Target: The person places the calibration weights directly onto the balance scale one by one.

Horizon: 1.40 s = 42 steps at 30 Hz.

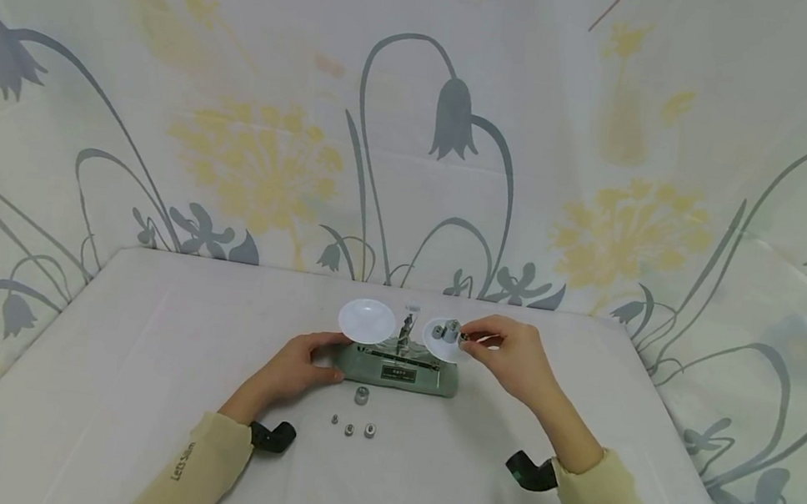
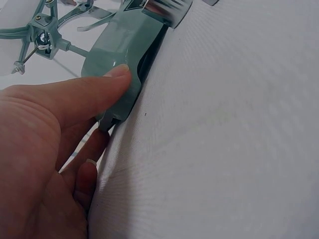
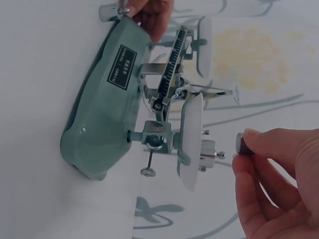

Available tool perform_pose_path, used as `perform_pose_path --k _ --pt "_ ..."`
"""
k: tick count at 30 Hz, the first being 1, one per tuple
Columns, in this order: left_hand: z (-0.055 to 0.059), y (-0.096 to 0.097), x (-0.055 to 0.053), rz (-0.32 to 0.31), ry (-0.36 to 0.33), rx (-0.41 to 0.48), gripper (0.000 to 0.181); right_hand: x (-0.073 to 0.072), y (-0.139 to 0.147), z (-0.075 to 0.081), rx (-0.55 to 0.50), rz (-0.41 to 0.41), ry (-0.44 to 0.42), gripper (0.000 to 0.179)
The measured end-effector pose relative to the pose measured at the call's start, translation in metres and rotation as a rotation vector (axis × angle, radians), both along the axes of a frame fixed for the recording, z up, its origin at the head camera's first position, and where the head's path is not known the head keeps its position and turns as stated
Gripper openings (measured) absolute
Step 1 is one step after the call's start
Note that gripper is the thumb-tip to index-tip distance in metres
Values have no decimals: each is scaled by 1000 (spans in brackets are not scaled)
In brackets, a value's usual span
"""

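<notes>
A green balance scale (image 1: 399, 373) stands on the table with two white pans. My left hand (image 1: 298, 369) holds the left end of its base, the thumb (image 2: 107, 89) lying along the green casing and the other fingers at the end and behind. My right hand (image 1: 508, 353) pinches a small metal weight (image 3: 241, 143) between thumb and fingertips, beside and above the right pan (image 3: 188, 164). On that pan sit several metal weights, the largest (image 3: 207, 153) having a knob on top. The left pan (image 1: 367, 321) bears nothing.
In front of the scale, a larger metal weight (image 1: 361, 396) and smaller ones, such as this weight (image 1: 370, 430), stand on the white-covered table (image 1: 374, 492). A flower-patterned curtain (image 1: 415, 161) hangs behind. Black wrist cameras, such as the left camera (image 1: 273, 437), jut out from both sleeves.
</notes>
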<state>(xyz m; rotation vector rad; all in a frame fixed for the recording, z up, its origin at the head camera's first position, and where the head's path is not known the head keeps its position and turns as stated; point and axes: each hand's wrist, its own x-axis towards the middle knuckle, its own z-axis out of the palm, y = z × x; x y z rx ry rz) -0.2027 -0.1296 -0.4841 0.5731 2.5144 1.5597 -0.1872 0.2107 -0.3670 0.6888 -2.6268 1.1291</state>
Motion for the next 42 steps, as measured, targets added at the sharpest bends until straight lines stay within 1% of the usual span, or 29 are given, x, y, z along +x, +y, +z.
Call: perform_pose_path --k 5,8,11,15,24,32,36,42 --pt "-1 -1 0 -1 10 -1 54 -5 -1 -4 21 10 -25 19" --pt "-1 -1 0 0 3 3 54 -8 -2 -6 30 22 -47 19" --pt "-1 0 0 0 -3 5 54 -10 -4 -6 37 31 -65 18" --pt "-3 -1 0 3 6 1 54 -13 -6 -6 55 40 -88 17" --pt "-1 1 0 0 13 -12 56 -17 -11 -7 95 59 -146 14" --pt "0 1 0 -4 14 1 56 -17 -15 -8 134 76 -126 12" --pt "0 1 0 -2 10 -4 56 -18 -16 -10 147 76 -127 12" --pt "-1 1 0 3 10 -12 56 -15 -18 -9 159 76 -138 14"
